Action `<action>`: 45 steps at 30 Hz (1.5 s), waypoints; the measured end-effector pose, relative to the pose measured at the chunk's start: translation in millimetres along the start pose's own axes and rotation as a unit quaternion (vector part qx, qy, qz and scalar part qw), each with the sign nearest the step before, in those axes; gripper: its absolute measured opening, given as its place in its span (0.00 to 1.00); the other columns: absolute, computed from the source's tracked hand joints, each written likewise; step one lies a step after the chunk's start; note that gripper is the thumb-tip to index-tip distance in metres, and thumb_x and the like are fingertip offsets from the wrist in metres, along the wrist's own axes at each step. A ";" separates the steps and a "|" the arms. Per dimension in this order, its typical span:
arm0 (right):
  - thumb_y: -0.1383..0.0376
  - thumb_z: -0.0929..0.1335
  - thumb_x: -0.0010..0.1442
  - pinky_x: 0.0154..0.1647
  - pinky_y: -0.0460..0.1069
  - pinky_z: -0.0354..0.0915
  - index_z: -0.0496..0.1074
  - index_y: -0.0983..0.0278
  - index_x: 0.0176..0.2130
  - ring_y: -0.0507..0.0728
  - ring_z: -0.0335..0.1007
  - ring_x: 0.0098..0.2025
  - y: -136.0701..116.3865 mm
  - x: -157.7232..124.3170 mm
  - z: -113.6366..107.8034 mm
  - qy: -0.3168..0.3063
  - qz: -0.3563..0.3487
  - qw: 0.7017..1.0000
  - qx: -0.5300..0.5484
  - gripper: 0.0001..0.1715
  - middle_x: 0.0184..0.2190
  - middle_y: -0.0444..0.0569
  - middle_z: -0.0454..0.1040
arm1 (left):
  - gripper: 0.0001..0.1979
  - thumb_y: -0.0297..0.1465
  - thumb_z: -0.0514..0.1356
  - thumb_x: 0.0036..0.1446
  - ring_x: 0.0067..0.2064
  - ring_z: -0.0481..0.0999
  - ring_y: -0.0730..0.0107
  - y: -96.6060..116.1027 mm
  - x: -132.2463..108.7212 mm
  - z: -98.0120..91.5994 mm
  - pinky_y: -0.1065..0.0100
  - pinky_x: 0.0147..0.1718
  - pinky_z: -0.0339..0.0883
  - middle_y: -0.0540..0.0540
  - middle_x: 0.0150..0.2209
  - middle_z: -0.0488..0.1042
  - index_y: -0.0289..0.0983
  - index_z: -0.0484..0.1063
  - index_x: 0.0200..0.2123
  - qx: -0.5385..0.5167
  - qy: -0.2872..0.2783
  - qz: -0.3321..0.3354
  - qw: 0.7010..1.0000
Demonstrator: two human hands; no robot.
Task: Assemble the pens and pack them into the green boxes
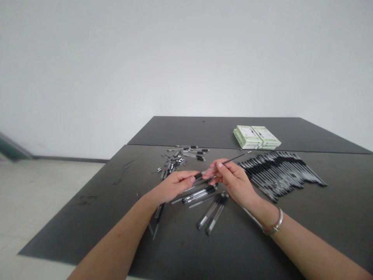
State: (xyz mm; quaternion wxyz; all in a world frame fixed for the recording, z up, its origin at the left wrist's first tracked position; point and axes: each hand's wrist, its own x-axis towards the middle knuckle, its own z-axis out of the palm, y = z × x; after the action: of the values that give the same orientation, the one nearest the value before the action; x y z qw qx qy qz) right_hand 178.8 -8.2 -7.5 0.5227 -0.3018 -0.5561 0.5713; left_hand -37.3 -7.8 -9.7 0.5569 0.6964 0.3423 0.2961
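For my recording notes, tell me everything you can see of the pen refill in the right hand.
The pen refill is a thin, straight, dark rod, seemingly plastic, with a lighter, metallic-looking tip at its far end. The right hand grips it between thumb and fingers, and it slants up to the right in the picture. Its near end runs in among the fingers, close to the black-gripped pen part in the left hand; whether the two touch, I cannot tell.

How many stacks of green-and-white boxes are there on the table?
2: the left stack and the right stack, side by side beyond the right hand; no other stack seems hidden.
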 end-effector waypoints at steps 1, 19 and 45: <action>0.54 0.67 0.63 0.32 0.48 0.72 0.72 0.62 0.39 0.57 0.79 0.37 0.0 0.0 -0.3 -0.002 -0.002 1.000 0.000 0.14 0.33 0.50 0.80 | 0.26 0.46 0.54 0.62 0.22 0.50 0.77 0.7 -0.2 0.2 0.74 0.22 0.47 0.56 0.20 0.53 0.33 0.71 0.54 0.003 0.000 0.001 1.000; 0.58 0.67 0.64 0.32 0.47 0.74 0.73 0.64 0.38 0.55 0.79 0.36 1.5 2.0 -2.4 -0.022 -0.008 1.000 0.014 0.12 0.35 0.51 0.80 | 0.26 0.44 0.54 0.63 0.24 0.52 0.77 4.9 -0.3 0.0 0.74 0.23 0.49 0.54 0.23 0.58 0.31 0.70 0.55 0.013 -0.014 0.006 1.000; 0.60 0.67 0.64 0.34 0.47 0.75 0.75 0.64 0.38 0.56 0.80 0.37 -3.9 0.4 -3.7 -0.048 -0.003 0.998 0.043 0.10 0.37 0.52 0.81 | 0.25 0.44 0.51 0.65 0.23 0.54 0.78 -4.3 0.0 -3.5 0.74 0.22 0.48 0.55 0.22 0.57 0.31 0.70 0.54 0.029 -0.018 0.033 0.999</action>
State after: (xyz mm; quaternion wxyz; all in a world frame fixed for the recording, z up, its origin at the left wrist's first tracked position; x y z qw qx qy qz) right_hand 183.1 -7.2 -4.5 0.5095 -0.2502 -0.5564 0.6068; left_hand -40.7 -5.1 -13.2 0.5328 0.7282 0.3174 0.2918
